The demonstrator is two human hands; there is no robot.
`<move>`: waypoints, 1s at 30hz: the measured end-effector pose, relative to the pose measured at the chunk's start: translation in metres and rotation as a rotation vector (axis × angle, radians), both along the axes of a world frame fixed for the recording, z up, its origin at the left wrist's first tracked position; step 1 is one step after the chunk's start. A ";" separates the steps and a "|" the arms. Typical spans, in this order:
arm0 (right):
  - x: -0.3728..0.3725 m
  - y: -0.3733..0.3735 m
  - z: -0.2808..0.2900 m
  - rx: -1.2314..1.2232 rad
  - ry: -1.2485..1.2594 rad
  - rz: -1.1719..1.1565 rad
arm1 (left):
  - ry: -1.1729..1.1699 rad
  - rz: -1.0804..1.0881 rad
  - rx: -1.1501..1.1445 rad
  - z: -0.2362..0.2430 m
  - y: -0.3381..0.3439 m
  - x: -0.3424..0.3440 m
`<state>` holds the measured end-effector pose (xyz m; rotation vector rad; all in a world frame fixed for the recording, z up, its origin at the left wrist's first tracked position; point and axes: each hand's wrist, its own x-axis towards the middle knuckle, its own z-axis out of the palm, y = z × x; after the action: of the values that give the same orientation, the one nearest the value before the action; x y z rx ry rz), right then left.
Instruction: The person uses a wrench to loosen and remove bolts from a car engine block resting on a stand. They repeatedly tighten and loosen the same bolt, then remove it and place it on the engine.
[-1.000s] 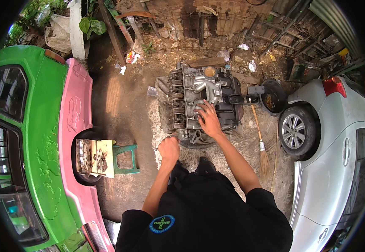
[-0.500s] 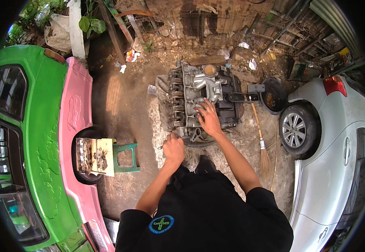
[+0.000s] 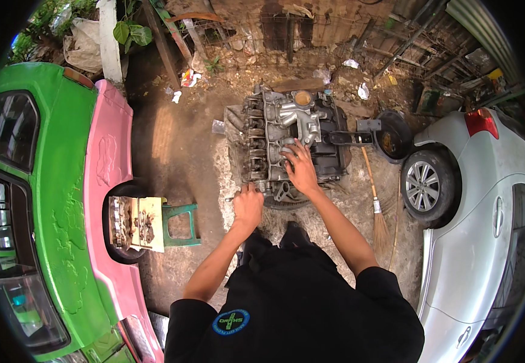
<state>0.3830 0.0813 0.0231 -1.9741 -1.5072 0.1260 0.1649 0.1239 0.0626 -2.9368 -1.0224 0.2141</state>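
Observation:
A car engine point(image 3: 332, 160) lies on the ground in front of me. Along its left side runs a row of metal valve-gear parts point(image 3: 255, 142), and a silver intake manifold point(image 3: 302, 115) sits on top. My right hand point(image 3: 302, 172) rests on the lower manifold pipes, fingers spread, gripping nothing. Closed in a fist, my left hand point(image 3: 248, 206) is at the engine's near left corner. A small metal end of a hand tool point(image 3: 228, 199) sticks out left of that fist; the rest of it is hidden by my fingers.
On the left, a green stool point(image 3: 181, 224) stands by a board bearing engine parts point(image 3: 147, 222), beside a green and pink car point(image 3: 108, 139). To the right are a black basin point(image 3: 392, 136), a broom point(image 3: 380, 227) and a silver car point(image 3: 477, 212). Rubble and a wall lie beyond.
My left fist has moved slightly forward, up to the engine's near left corner, with the tool end still showing. My right hand stays on the manifold, almost unmoved.

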 end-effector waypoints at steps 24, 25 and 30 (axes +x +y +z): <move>-0.001 0.003 -0.004 0.011 0.041 -0.025 | -0.337 0.231 -0.170 -0.048 -0.011 -0.052; -0.001 0.003 -0.004 0.001 0.048 -0.026 | -0.267 0.238 -0.168 -0.039 -0.012 -0.048; -0.004 0.004 -0.003 -0.003 0.035 -0.040 | -0.014 0.218 -0.190 -0.004 -0.003 -0.018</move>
<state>0.3793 0.0849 0.0198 -1.9924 -1.4454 0.1452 0.1471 0.1207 0.0591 -2.9893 -1.4000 0.3129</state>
